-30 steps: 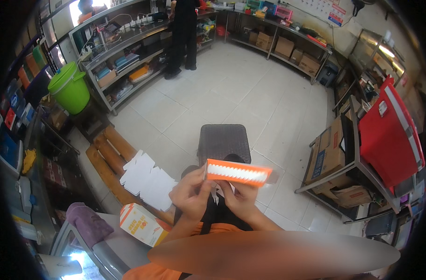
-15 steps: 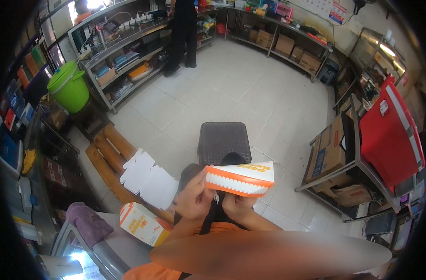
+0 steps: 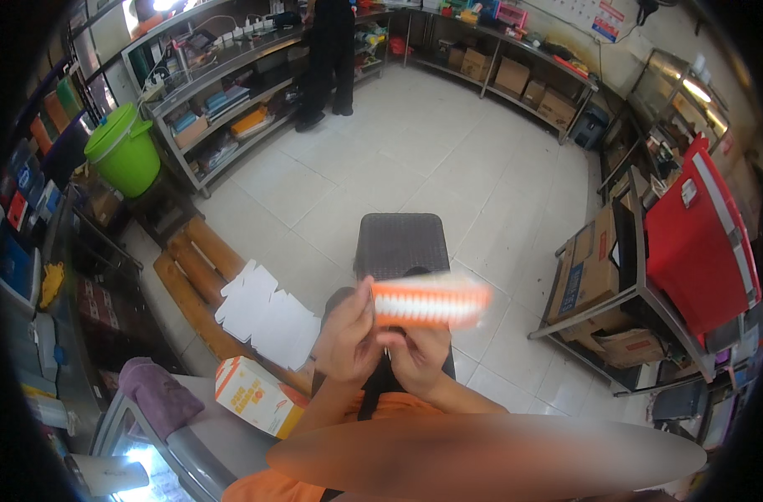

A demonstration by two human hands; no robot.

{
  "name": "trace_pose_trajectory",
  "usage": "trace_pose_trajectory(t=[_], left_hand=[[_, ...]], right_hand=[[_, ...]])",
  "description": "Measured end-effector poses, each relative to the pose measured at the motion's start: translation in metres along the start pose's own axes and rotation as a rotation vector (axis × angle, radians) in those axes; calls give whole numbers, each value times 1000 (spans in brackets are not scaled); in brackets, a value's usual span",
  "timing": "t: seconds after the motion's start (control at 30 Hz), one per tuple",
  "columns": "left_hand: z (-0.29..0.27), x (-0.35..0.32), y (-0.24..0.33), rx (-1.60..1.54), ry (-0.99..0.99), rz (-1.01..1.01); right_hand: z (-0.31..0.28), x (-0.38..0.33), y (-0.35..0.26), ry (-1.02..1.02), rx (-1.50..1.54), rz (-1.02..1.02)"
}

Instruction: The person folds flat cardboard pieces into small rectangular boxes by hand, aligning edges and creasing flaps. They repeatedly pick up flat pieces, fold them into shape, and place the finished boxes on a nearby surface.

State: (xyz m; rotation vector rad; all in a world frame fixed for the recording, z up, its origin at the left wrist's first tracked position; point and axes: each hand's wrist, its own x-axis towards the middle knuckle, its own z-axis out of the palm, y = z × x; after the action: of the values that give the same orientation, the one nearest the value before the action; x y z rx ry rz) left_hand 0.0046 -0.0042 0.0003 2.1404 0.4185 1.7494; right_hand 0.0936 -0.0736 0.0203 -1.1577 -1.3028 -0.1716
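We see a lidded green bucket [image 3: 129, 157] on a dark stand [image 3: 165, 216], a purple cloth [image 3: 160, 397] over a grey surface's [image 3: 222, 439] edge, and a red container [image 3: 701, 243] at a metal rack's [image 3: 586, 313] upper edge.

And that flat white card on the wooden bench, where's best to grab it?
Probably by its right edge, with your left hand coming from the right, thumb above, fingers beneath. The white card lies flat and that edge faces you. Both hands are at the orange-and-white box, so the left would need freeing.
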Motion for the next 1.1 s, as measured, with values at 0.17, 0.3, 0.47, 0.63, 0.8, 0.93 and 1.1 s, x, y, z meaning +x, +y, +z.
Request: trace_pose_trajectory(t=[0.17,0.3,0.47,0.63,0.8,0.93,1.1], left_hand=[[18,17,4,-704,248,-133],[-2,23,4,-592,99,-305],[-8,15,5,-385,133,-588],[-38,30,-20,-287,637,-653],[-40,33,-29,-79,739,-552],[-25,17,-20,154,256,-522],[-18,2,-19,-617,106,-1003]], right_hand=[[-4,16,-2,-169,360,217],[-4,13,-5,-247,341,436],[12,-3,-7,-98,-301,1],[-3,-3,7,67,-436,-228],[-14,3,22,-114,-163,286],[-9,8,21,19,-502,-4],[-12,19,21,-345,-500,-278]])
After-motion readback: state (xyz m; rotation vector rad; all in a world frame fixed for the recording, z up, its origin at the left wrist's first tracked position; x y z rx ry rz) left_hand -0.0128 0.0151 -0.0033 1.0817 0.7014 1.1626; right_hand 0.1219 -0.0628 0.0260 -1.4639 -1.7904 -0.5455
